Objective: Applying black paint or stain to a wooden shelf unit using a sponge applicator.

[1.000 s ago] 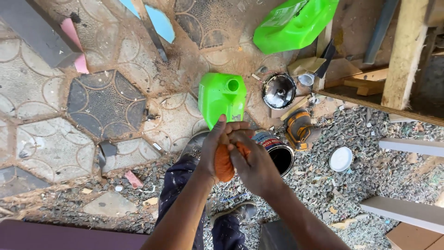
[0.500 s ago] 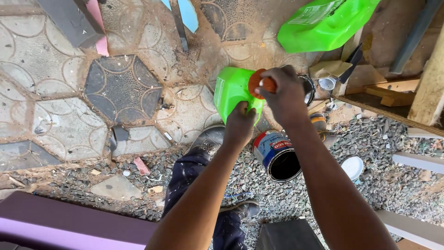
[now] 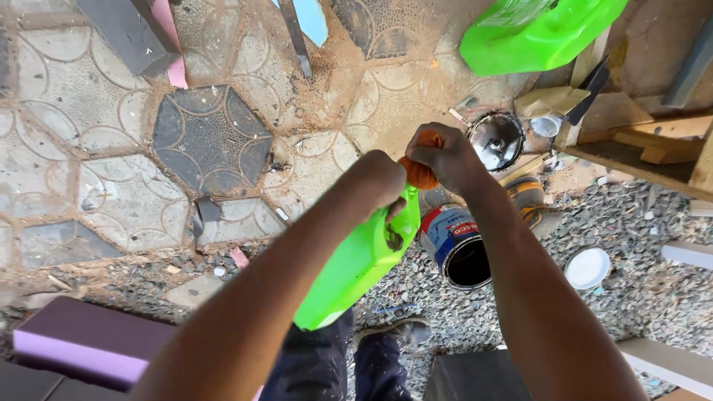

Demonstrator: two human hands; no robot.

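My left hand (image 3: 380,180) grips the top of a bright green plastic jerrycan (image 3: 356,267), which hangs tilted above my legs. Right beside it, my right hand (image 3: 445,160) is closed around an orange cap or rag (image 3: 417,175) at the mouth of the can. Just below and to the right of both hands stands an open paint tin (image 3: 457,249) with a dark inside, on gravel.
A second green jerrycan (image 3: 542,33) lies at the top right. A shiny tin lid (image 3: 496,139), a white lid (image 3: 587,267), wooden planks (image 3: 646,145) and a purple foam block (image 3: 82,338) lie around. Patterned hexagonal paving (image 3: 200,141) covers the left.
The green jerrycan has been lifted off the ground and now hangs tilted from my left hand. My right hand stays at its mouth with the orange piece.
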